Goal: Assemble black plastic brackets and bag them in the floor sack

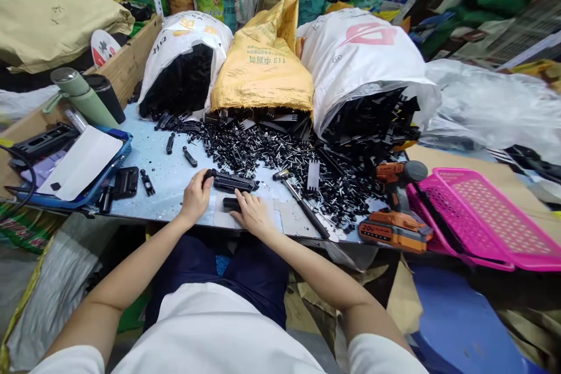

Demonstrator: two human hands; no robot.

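Note:
My left hand [196, 197] is closed around the left end of a long black plastic part [234, 182] that lies crosswise near the table's front edge. Just below it is a shorter black bar [230, 203], its right end covered by my right hand [255, 214], thumb and forefinger on either side of it. A hammer [302, 201] with a dark handle lies to the right of my right hand. Beyond both hands spreads a heap of small black parts and silver screws [258, 146]. Two loose black pieces [190, 156] [170, 143] are left of the heap.
An orange cordless drill [394, 210] and a pink basket [477, 216] stand at the right. White sacks [363, 47] [193, 29] and a yellow sack [263, 70] line the back. At the left are a blue tray [127, 143] and a green bottle [87, 96].

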